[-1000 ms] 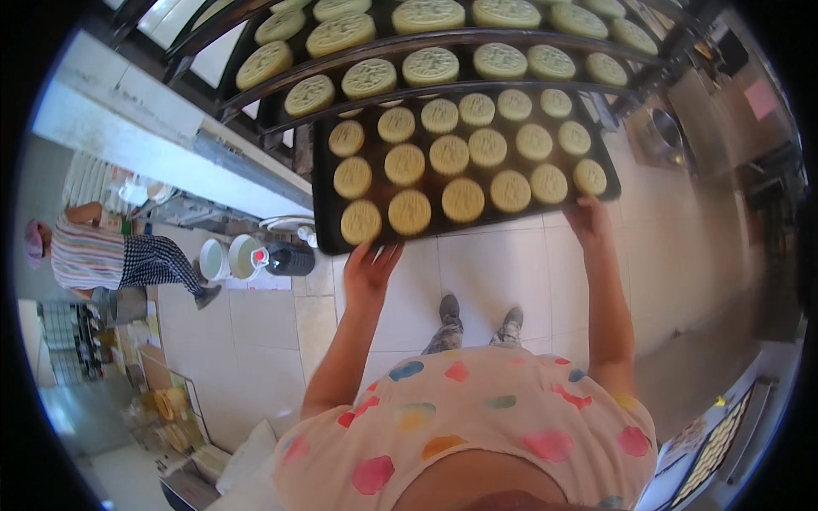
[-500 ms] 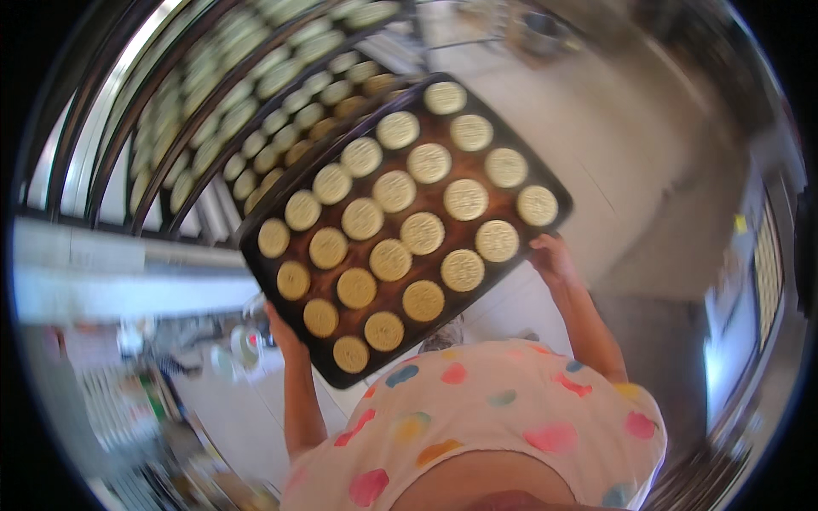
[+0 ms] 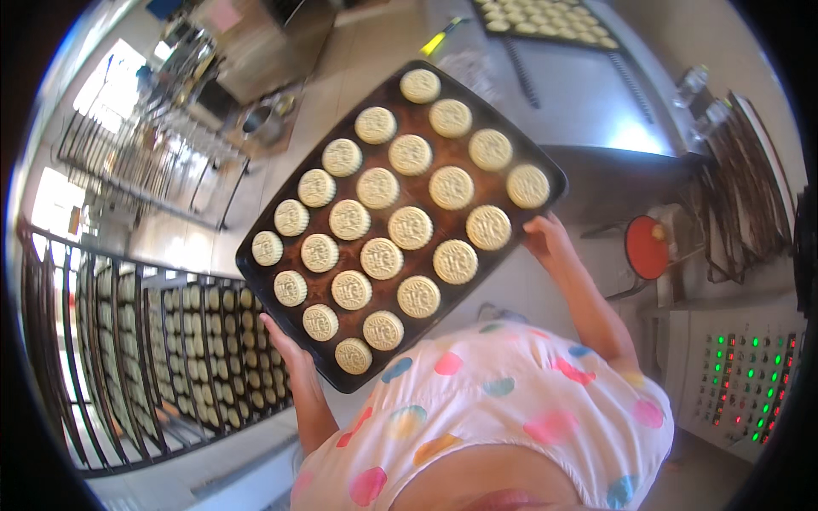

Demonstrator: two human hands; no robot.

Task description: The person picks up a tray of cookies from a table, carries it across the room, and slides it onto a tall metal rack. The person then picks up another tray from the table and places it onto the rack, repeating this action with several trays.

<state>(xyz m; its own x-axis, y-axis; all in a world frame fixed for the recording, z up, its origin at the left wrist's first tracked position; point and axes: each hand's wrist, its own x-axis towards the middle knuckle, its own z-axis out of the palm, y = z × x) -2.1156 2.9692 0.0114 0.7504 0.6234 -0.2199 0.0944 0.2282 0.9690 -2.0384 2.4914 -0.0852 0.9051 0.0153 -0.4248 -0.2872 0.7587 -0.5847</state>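
Both of my hands hold a large dark baking tray [image 3: 375, 155] in front of my chest, tilted diagonally in the view. Several rows of round, pale, embossed pastries [image 3: 410, 228] with fluted edges, like mooncakes, lie spaced out on it. My left hand [image 3: 290, 345] grips the tray's near left edge, its thumb along the rim and its other fingers hidden underneath. At the right corner, my right hand [image 3: 548, 241] clasps the rim, fingers partly out of sight below.
A rack [image 3: 106, 464] filled with pastry trays stands at left. Ahead right is a metal table [image 3: 579, 102] bearing another pastry tray [image 3: 503, 32] and a yellow-handled tool [image 3: 436, 40]. A red stool [image 3: 648, 247] and a panel with lit indicators [image 3: 741, 375] are at right.
My body has turned to the right with the tray still in both hands. The loaded rack has shifted to lower left, and the metal table and panel have come into view.
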